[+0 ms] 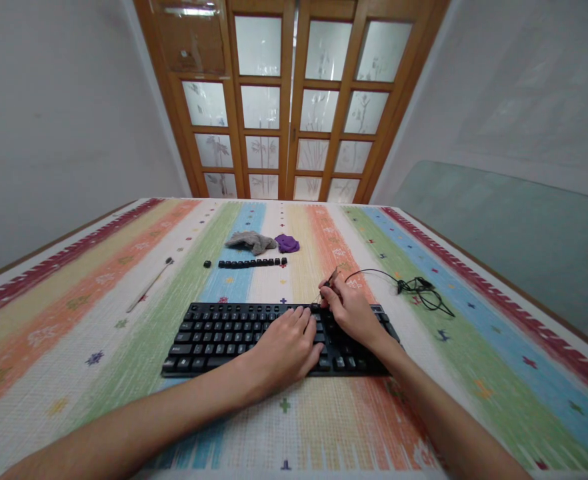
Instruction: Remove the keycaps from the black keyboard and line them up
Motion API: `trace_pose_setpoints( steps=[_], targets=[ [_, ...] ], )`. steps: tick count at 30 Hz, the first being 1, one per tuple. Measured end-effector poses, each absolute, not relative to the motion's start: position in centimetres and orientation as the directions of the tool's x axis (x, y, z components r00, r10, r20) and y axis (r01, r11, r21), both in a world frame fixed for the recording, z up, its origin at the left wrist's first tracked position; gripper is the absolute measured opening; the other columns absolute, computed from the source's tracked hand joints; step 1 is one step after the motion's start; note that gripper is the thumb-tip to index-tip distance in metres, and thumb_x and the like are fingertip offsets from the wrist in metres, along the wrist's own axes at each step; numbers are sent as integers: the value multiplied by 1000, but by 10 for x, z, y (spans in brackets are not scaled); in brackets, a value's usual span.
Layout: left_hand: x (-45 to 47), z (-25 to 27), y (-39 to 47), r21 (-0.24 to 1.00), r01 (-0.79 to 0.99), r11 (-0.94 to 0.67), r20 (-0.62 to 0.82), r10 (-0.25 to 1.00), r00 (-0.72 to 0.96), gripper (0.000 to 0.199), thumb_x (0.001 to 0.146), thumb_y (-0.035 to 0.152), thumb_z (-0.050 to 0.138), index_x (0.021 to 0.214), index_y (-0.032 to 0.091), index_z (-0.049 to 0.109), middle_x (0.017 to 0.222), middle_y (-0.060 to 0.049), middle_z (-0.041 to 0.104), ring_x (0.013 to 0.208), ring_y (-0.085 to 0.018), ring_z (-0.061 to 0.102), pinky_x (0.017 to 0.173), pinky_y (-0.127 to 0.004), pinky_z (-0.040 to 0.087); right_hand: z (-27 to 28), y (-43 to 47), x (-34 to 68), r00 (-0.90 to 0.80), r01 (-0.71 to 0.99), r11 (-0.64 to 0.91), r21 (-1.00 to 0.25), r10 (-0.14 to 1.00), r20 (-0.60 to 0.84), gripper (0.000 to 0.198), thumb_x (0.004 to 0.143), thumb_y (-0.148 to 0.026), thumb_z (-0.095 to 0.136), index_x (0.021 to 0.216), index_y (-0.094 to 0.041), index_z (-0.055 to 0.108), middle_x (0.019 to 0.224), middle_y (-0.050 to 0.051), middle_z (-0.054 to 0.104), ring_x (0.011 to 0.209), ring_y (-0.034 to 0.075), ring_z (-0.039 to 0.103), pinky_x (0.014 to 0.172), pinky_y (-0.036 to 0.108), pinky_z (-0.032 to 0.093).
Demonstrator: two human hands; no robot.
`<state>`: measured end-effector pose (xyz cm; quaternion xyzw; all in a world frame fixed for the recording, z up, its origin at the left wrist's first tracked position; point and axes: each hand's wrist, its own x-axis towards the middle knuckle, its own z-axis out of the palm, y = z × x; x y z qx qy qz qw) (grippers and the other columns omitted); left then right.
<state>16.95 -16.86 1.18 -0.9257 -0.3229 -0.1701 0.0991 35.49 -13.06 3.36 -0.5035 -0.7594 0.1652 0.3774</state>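
Observation:
A black keyboard lies on the striped tablecloth, its top row showing small bare key mounts on the left and middle. My left hand rests palm down across its middle-right keys, fingers stretched out flat. Over the upper right part of the keyboard, my right hand is closed in a pinch on a small tool with thin wire, which looks like a wire keycap puller. Its lower end is near the top row; whether it grips a key I cannot tell. Behind the keyboard, several loose black keycaps stand in a row.
Beyond the keycaps lie a crumpled grey cloth and a purple lump. A thin brush-like stick is at the left. The coiled black cable sits at the right. Wooden glazed doors are behind the table.

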Motion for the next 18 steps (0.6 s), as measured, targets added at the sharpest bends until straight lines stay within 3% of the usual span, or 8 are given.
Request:
trace_pose_setpoints(
  steps=[9,14,18],
  targets=[
    [168,21,-166,11,625,-781,344,590,731,38,98,36,44,115,7,61,121,-21,66,114,-30,62,98,-43,50,36,-118,341,-165,643,380,-665,916,365,22,95,-30,42,76,-22,50,63,3,65,60,19,63,61,29,42],
    [168,28,-165,56,615,-787,310,599,738,31,96,33,49,109,8,62,114,-19,68,108,-30,64,92,-43,53,34,-111,349,-55,647,259,-717,954,295,27,95,-32,42,71,-22,51,61,4,66,57,19,60,61,30,40],
    [165,35,-158,156,611,-776,264,629,732,24,96,31,49,100,13,64,103,-13,70,94,-27,68,83,-41,56,34,-112,360,-49,614,248,-750,960,277,28,96,-36,41,75,-21,53,62,4,67,55,18,59,59,29,40]
  ],
)
